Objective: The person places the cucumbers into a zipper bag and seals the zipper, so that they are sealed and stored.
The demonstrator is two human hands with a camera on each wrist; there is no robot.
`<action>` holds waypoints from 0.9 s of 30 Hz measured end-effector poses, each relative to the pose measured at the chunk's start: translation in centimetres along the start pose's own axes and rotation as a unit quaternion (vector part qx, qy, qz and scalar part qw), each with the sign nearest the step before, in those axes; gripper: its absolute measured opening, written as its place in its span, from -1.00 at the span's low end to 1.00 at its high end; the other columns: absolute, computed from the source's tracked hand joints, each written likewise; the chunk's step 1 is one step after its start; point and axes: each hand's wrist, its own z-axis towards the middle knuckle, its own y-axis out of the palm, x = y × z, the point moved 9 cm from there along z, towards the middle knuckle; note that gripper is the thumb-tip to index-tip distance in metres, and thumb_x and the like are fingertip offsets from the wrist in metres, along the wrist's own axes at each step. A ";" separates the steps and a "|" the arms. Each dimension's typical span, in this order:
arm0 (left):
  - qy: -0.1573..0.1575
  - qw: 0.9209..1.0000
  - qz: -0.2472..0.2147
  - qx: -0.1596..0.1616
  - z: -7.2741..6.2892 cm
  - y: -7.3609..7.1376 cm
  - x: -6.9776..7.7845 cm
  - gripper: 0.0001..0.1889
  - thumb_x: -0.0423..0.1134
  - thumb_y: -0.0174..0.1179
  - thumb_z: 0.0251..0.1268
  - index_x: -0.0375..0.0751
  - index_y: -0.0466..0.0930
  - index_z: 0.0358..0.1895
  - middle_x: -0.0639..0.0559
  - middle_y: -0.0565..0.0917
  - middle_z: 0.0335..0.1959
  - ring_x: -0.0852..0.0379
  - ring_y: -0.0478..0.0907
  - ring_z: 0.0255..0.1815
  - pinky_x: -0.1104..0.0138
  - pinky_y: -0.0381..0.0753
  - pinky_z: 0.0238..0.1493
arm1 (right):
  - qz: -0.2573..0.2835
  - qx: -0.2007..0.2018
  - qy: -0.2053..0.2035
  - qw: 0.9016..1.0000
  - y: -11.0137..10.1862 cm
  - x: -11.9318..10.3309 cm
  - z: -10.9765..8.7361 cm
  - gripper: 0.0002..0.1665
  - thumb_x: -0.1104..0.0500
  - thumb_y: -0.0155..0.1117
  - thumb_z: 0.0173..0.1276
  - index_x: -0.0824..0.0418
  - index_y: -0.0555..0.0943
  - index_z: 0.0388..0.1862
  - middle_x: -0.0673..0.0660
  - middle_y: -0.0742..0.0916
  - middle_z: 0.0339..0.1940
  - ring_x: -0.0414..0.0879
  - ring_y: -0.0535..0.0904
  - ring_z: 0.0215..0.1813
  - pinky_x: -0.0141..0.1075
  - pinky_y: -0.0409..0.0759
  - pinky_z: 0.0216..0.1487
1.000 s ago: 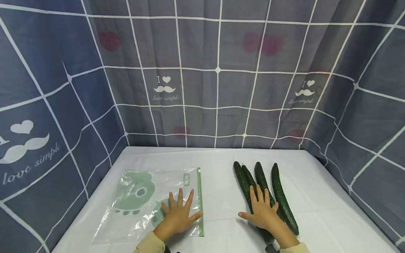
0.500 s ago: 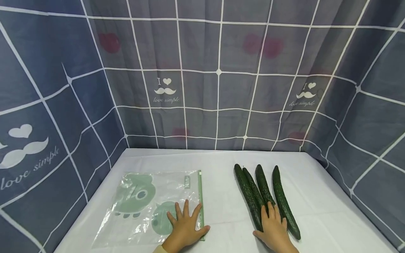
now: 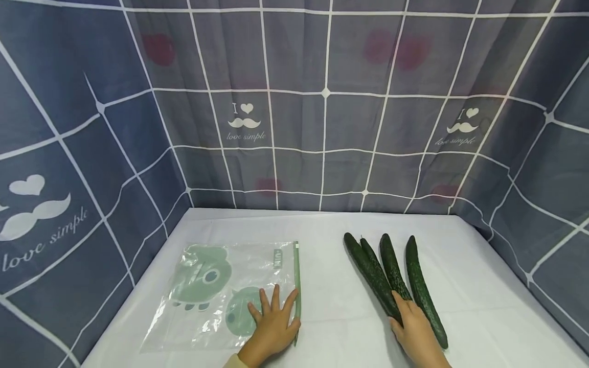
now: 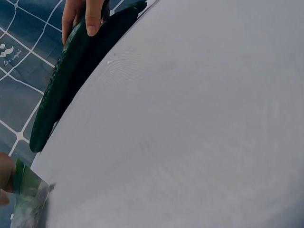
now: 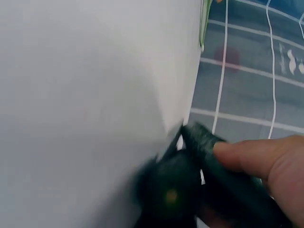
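Several dark green cucumbers lie side by side on the right of the white table. My right hand grips the near end of the leftmost cucumber, its thumb lying along the left side. In the right wrist view the thumb presses on a cucumber, with a blunt cucumber end beside it. My left hand rests with fingers spread on a clear zip bag printed with green cartoon shapes, near its green zip edge.
Another cucumber lies just right of the held one, and the rightmost cucumber sits a little apart. White cloth covers the table. Dark checked curtains enclose the back and both sides.
My right hand has slid back from flat over the cucumbers and curled round the leftmost one, whose near end has shifted right. My left hand has stayed spread on the bag, slightly lower.
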 end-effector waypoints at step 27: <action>0.016 0.999 -0.026 0.034 0.1 -0.3 0.0 -0.49 -0.17 -0.02 0.16 -0.28 0.38 0.21 -0.11 0.34 0.30 -0.65 -0.18 0.27 -0.57 -0.42 -0.16 | 0.292 0.082 0.234 0.924 -0.5 7.9 -0.6 -0.29 -0.14 0.23 0.15 0.22 0.43 0.19 0.27 0.62 0.05 -0.64 0.38 -0.36 -0.60 0.46 -0.37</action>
